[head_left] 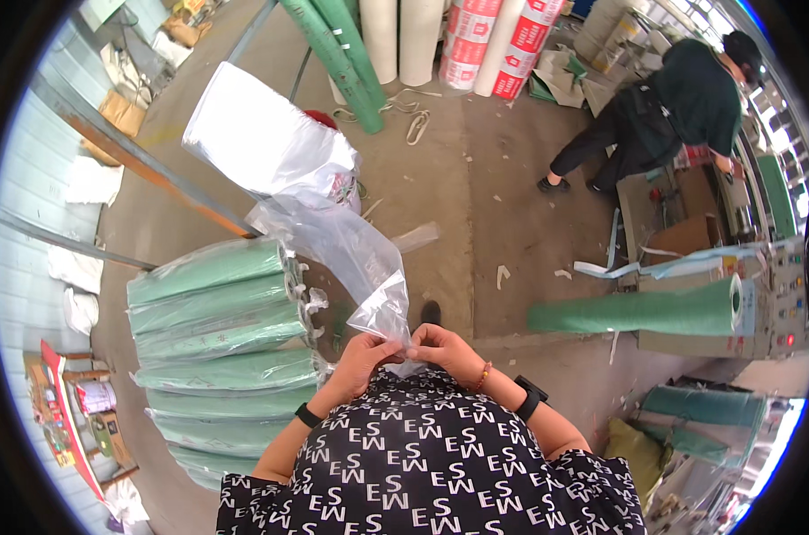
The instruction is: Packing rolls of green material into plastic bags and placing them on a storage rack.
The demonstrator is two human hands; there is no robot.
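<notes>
A long clear plastic bag (362, 252) stretches from a white stack toward my body. Close in front of my chest, my left hand (369, 358) pinches its gathered end. My right hand (445, 354) grips the same end with thumb and fingers, almost touching the left. The film is bunched between the two hands, and a small piece hangs below them. Its far part lies against a pile of folded white plastic sheets (253, 125), which rests on something mostly hidden.
Green plastic-wrapped rolls (217, 334) are stacked at my left beside a rusty metal bar (146, 169). A green roll (636, 308) lies at right by a control panel (786, 290). Upright rolls (467, 40) stand at the back. Another person (663, 116) bends over equipment at far right.
</notes>
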